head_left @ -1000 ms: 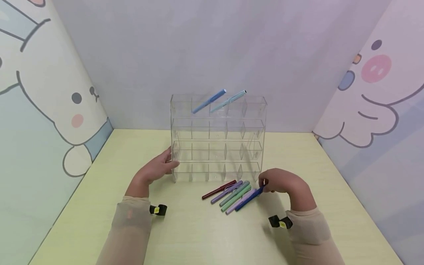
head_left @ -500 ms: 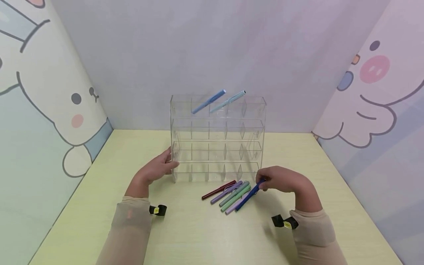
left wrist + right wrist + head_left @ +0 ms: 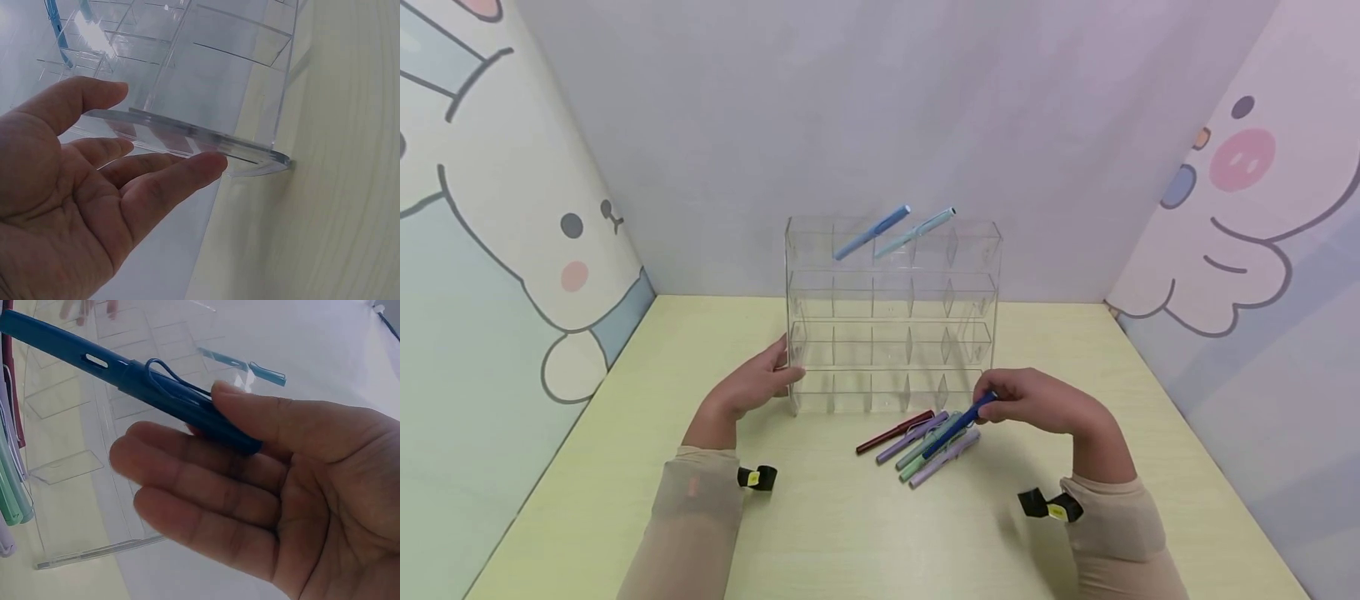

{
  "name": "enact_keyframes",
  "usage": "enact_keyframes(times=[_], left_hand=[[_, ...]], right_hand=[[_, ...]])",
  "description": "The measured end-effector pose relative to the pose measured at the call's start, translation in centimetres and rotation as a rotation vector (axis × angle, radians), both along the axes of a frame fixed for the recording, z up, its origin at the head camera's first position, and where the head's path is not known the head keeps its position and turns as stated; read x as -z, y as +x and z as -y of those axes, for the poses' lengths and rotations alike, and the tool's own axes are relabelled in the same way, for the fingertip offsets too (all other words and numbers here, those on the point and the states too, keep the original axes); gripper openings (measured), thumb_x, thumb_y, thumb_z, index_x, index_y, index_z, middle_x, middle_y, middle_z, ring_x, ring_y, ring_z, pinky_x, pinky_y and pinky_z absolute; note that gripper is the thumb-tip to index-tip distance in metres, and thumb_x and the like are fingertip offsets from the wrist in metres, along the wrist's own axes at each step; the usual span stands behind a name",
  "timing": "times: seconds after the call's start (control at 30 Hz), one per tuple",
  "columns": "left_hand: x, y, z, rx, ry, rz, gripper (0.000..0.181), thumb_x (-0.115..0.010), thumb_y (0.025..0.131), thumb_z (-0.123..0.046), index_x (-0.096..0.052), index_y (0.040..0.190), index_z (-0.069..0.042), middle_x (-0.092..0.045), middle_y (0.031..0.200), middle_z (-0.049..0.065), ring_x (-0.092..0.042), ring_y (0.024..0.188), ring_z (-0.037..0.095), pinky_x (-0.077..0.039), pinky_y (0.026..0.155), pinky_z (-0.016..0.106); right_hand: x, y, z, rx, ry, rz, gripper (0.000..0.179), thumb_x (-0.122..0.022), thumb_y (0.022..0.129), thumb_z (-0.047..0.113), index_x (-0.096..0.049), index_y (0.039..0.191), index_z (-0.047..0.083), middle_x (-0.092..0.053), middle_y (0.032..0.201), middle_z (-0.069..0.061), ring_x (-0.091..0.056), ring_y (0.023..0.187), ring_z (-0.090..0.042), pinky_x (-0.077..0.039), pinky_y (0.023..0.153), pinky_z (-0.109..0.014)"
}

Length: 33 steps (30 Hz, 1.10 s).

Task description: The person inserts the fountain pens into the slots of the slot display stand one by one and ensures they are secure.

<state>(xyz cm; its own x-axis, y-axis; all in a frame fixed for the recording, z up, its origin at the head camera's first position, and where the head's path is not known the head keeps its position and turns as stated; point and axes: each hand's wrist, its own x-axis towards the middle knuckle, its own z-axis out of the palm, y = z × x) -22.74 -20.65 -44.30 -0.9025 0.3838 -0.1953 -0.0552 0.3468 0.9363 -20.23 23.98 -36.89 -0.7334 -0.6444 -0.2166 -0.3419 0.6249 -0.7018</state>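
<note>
A clear acrylic rack (image 3: 891, 331) with tiers of small compartments stands upright on the table. My left hand (image 3: 752, 383) is at its left side; in the left wrist view the thumb and fingers straddle the side panel (image 3: 187, 134). My right hand (image 3: 1037, 402) pinches a dark blue fountain pen (image 3: 958, 427) near its clip end, with the thumb (image 3: 237, 403) over the cap. That pen slants above several pens on the table: dark red (image 3: 893, 432), purple (image 3: 912, 438), grey-green (image 3: 917, 452), green (image 3: 912, 471) and lilac (image 3: 945, 459).
In the top tier lean a blue pen (image 3: 872, 232) and a light blue pen (image 3: 916, 232). Yellowish wood-look table (image 3: 850, 533) lies underneath. A plain pale wall (image 3: 887, 108) rises behind, with cartoon-printed panels (image 3: 1225, 192) at both sides.
My right hand has lifted the dark blue pen off the table and carried it slightly left and up, uncovering the lilac pen. The left hand stays at the rack.
</note>
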Motion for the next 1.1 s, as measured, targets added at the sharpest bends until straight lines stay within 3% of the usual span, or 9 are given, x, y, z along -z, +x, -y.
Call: enact_keyframes(times=[0.23, 0.4, 0.73, 0.93, 1.1], left_hand=[[0.1, -0.1, 0.0, 0.0, -0.002, -0.001, 0.074, -0.049, 0.104, -0.026, 0.002, 0.156, -0.041, -0.013, 0.165, 0.011, -0.036, 0.142, 0.035, -0.041, 0.108, 0.054], [0.1, -0.2, 0.0, -0.005, -0.006, 0.007, 0.074, -0.048, 0.104, -0.026, 0.002, 0.156, -0.042, -0.013, 0.164, 0.011, -0.037, 0.141, 0.035, -0.038, 0.109, 0.056], [0.1, -0.1, 0.0, -0.028, -0.014, 0.024, 0.077, -0.053, 0.102, -0.034, 0.001, 0.156, -0.043, -0.016, 0.164, 0.011, -0.04, 0.14, 0.034, -0.035, 0.111, 0.058], [0.2, -0.1, 0.0, -0.022, -0.02, 0.018, 0.077, -0.053, 0.102, -0.034, 0.002, 0.156, -0.042, -0.015, 0.164, 0.012, -0.04, 0.14, 0.035, -0.033, 0.111, 0.06], [0.1, -0.2, -0.1, -0.013, -0.013, 0.01, 0.077, -0.053, 0.102, -0.035, 0.003, 0.156, -0.043, -0.012, 0.165, 0.012, -0.038, 0.141, 0.035, -0.034, 0.111, 0.059]], right_hand=[[-0.4, 0.0, 0.0, 0.023, -0.161, -0.017, 0.017, -0.063, 0.097, 0.032, -0.062, 0.108, 0.019, -0.072, 0.096, -0.003, -0.068, 0.092, -0.022, -0.055, 0.082, -0.029], [-0.5, 0.0, 0.2, 0.083, -0.283, -0.011, 0.019, -0.063, 0.097, 0.025, -0.059, 0.111, 0.012, -0.072, 0.096, -0.008, -0.07, 0.09, -0.022, -0.057, 0.086, -0.033], [-0.4, -0.3, 0.7, 0.173, -0.531, -0.136, 0.027, -0.058, 0.099, 0.007, -0.049, 0.124, 0.001, -0.068, 0.1, -0.021, -0.072, 0.087, -0.031, -0.059, 0.081, -0.031], [-0.1, -0.4, 1.3, 0.211, -0.639, -0.148, 0.028, -0.056, 0.099, 0.005, -0.048, 0.126, 0.0, -0.066, 0.102, -0.017, -0.072, 0.089, -0.031, -0.059, 0.081, -0.034], [0.1, -0.7, 1.6, 0.241, -0.73, -0.161, 0.029, -0.055, 0.1, 0.006, -0.048, 0.127, 0.003, -0.065, 0.105, -0.013, -0.071, 0.092, -0.022, -0.059, 0.078, -0.041]])
